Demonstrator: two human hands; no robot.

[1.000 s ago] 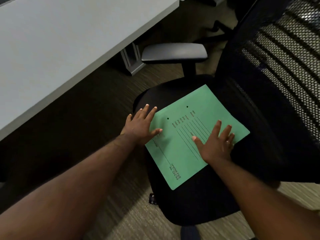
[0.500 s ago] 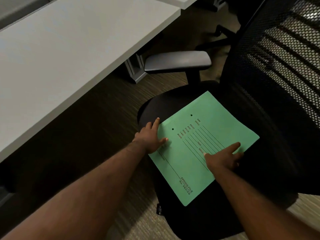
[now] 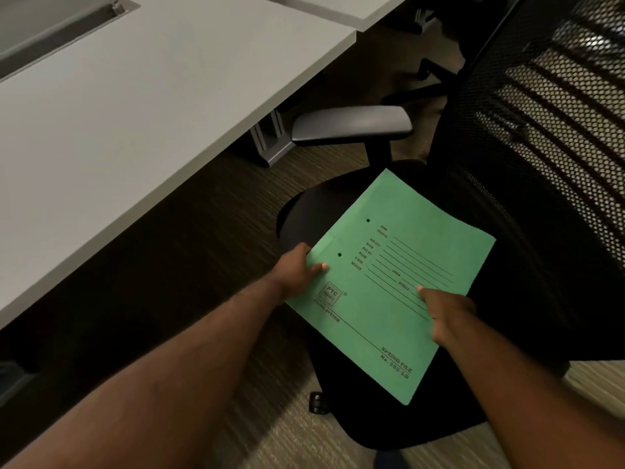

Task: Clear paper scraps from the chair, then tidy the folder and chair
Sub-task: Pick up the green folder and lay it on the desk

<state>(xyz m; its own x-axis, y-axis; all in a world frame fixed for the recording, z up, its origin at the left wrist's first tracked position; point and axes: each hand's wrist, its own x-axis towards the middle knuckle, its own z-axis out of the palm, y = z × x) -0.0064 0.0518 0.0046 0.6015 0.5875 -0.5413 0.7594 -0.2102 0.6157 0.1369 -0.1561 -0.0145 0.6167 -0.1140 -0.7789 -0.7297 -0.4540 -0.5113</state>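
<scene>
A green spring-file folder (image 3: 399, 258) with printed lines lies closed over the black seat (image 3: 389, 418) of an office chair. My left hand (image 3: 297, 272) pinches its left edge, thumb on top and fingers underneath. My right hand (image 3: 446, 313) grips its near right edge the same way, thumb on the cover. The folder looks slightly raised off the seat. No paper scraps show on the seat.
The chair's mesh backrest (image 3: 541, 147) rises at the right and its grey armrest (image 3: 351, 125) juts out behind the folder. A grey desk (image 3: 135, 113) fills the upper left, with a metal leg (image 3: 270, 143) beneath it. Striped carpet (image 3: 209, 231) lies between desk and chair.
Both hands went from lying flat on the folder to curling around its edges and gripping it. The view has shifted closer and slightly down.
</scene>
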